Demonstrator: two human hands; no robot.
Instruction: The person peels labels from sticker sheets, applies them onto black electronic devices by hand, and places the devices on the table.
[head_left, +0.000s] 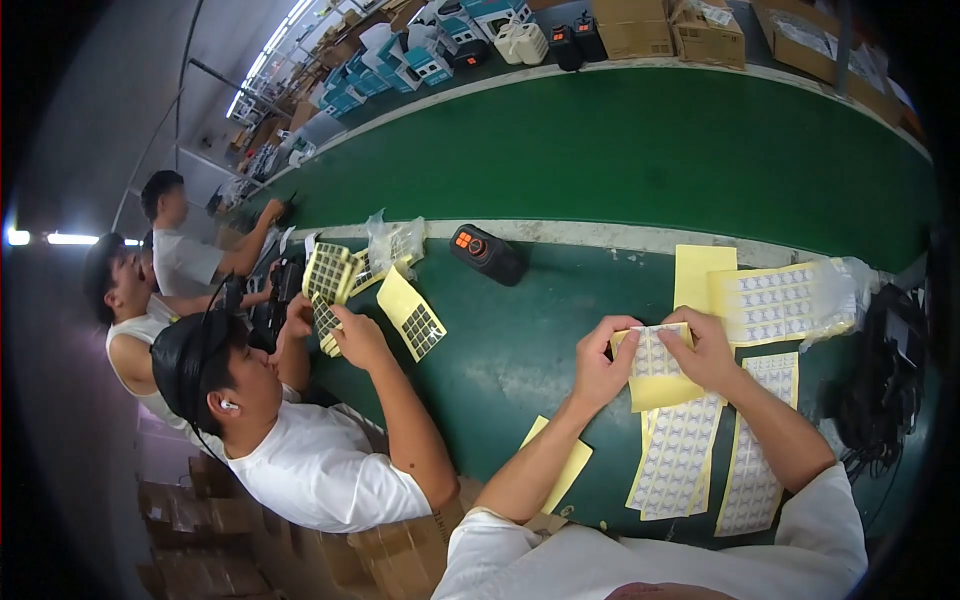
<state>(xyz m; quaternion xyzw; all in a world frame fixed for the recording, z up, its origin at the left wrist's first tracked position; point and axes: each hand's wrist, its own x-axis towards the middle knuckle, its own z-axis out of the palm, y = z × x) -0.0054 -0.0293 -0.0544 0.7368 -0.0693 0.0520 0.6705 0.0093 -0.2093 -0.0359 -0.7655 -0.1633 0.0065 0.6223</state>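
Between my two hands is a yellow-backed sticker sheet (664,392), its upper part lined with small white labels and its lower part bare yellow. My left hand (604,358) grips its left side, thumb on top. On the right side, my right hand (708,350) pinches the same sheet near its upper edge. Below my hands lie long label sheets (672,465), overlapping, and another label sheet (757,450) lies under my right forearm. A plain yellow sheet (704,270) is just beyond my hands. Beside it rests a label sheet partly covered by clear plastic (790,300).
A black device with orange buttons (487,254) stands on the green table (500,370). At left, a co-worker (320,440) holds sheets of dark stickers (328,285). Black cables and gear (885,370) lie at right. Cardboard boxes (632,28) line the far side of the green belt (600,140).
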